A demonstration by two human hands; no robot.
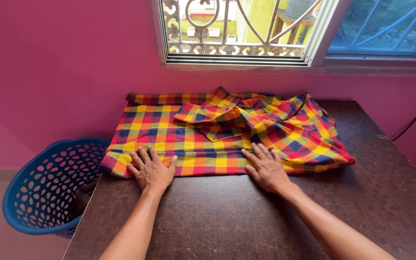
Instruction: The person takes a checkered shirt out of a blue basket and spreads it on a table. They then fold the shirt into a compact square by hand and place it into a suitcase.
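- The bright checked cloth shirt in red, yellow, blue and green squares [179, 139] lies spread on the dark brown speckled counter [246, 221], close to the pink wall [58, 72] under the window.
- Its near edge looks flat. The top right part is bunched up, with a sleeve and the collar folded over on themselves.
- Our left hand [151, 169] lies flat and open on the near left edge, fingers spread. It presses down and grips nothing.
- Our right hand [267, 168] lies flat and open on the near edge too, more to the right, also gripping nothing.
- To smooth it well, we think the palms should push slowly away from us and out to the sides, so wrinkles slide off the edges.
- We should keep the near edge pinned so the shirt does not slip.
- The lumpy right side needs the most care.
- A blue plastic basket with round holes [44, 188] stands on the floor, just left of the counter.
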